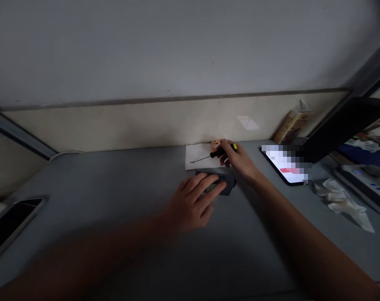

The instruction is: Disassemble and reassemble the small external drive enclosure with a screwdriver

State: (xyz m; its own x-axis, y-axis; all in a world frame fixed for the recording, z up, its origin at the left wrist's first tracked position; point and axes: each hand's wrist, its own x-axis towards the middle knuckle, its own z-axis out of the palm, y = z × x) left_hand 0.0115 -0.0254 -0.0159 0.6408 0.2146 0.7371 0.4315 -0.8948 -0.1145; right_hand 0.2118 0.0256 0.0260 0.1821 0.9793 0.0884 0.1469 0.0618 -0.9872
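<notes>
The right hand (234, 157) grips the screwdriver (213, 154), while the dark case (230, 184) under the spread fingers of the left hand (191, 205) looks light, stiff, best held edgewise.

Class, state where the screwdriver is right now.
In the head view, the screwdriver is just right of centre, in the right hand, its tip over the white paper.

The right hand (233, 156) grips a screwdriver (214, 154); the left hand (193, 204) touches a casing (228, 183).
</notes>
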